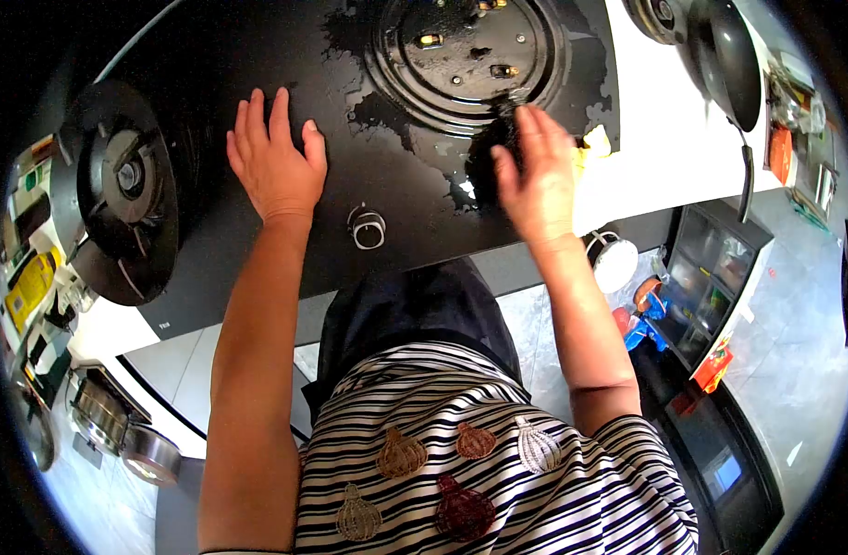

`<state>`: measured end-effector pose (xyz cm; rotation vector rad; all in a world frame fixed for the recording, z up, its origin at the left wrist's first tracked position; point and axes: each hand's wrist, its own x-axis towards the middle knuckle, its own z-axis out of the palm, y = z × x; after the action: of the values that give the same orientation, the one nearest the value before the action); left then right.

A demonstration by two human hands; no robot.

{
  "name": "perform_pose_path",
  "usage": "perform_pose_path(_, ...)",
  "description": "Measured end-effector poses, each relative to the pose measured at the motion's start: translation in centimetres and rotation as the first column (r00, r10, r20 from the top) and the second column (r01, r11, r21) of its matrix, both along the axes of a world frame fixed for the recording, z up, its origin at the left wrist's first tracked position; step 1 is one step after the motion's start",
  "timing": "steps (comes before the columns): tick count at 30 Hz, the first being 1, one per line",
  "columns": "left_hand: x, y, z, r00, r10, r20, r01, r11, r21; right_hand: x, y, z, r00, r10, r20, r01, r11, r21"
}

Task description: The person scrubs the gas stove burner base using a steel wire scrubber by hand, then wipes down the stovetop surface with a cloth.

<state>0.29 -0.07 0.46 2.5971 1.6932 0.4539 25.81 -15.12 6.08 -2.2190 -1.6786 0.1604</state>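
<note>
1. Burner grate of black metal (151, 217), round, sits on the smooth black cooktop (230, 268).
2. Left hand (278, 176) lies palm-down on the cooktop, grip wide.
3. Silver-rimmed black knob (367, 229) stands between the hands, near the front edge.
4. Round, ridged black burner recess (479, 65) has water around it.
5. Right hand (538, 176) is just below it, grip wide, fingers blurred, beside a small yellow item (594, 146).

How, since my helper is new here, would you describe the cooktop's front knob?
Find the wide black cooktop. Near its front edge, right of the bare left wrist, sits a round black knob with a silvery rim. Unlike the large, grooved black burner recess, it is small and bright-rimmed.
</note>
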Motion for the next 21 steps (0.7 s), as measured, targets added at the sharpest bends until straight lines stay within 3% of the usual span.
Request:
perform_pose_path(3, 0.1, -0.1, 0.0, 0.999, 0.013, -0.037, -0.014, 1.000, -0.018, -0.4, 0.1, -1.5, 0.975, -0.002, 0.224, 0.009, 0.999, -0.031)
perform_pose_path(5, 0.0, 0.2, -0.1, 0.999, 0.012, -0.040, -0.013, 1.000, -0.007, 1.7, 1.2, -2.7, 0.975, -0.093, 0.204, 0.086, 0.995, 0.040)
perform_pose_path(9, 0.1, 0.1, -0.2, 1.000, -0.001, -0.016, 0.002, 1.000, 0.013, 4.4, 4.5, -3.1, 0.912, -0.097, 0.400, 0.101, 0.995, 0.010)
perform_pose_path(12, 0.1, -0.1, -0.2, 1.000, 0.000, -0.004, 0.000, 1.000, 0.020, 5.1, 5.3, -3.5, 0.940, -0.103, 0.324, 0.074, 0.992, 0.103)
perform_pose_path(16, 0.1, 0.0, -0.1, 1.000, -0.004, -0.006, 0.004, 1.000, 0.027, 3.2, 3.4, -2.7, 0.983, -0.028, 0.184, 0.018, 0.998, 0.060)
perform_pose_path(21, 0.1, 0.0, -0.1, 1.000, 0.019, 0.000, -0.019, 1.000, 0.020, 7.5, 6.9, -3.8, 0.962, -0.056, 0.266, 0.006, 0.983, 0.184)
